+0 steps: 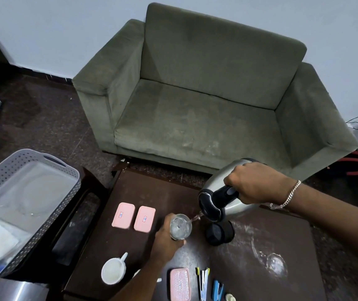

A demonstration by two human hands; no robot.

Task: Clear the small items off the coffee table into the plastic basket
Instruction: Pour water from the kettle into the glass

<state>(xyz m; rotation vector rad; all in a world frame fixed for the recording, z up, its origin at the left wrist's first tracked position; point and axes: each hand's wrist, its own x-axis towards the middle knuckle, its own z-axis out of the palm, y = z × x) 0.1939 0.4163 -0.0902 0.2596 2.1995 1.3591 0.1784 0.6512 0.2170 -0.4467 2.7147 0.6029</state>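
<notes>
A person's right hand [254,183], fingers wrapped tight around the black handle, tips a steel flask [219,196] and pours water into a clear glass [180,227] that the left hand [167,237] grips from the side, fingers curled around it, above the middle of the dark coffee table [143,187]. Two pink cases [133,218] lie side by side left of the glass; a white cup [114,270], a third pink case [179,284] and pens [203,283] sit along the near edge. The grey plastic basket [43,170] stands off the table's left edge.
</notes>
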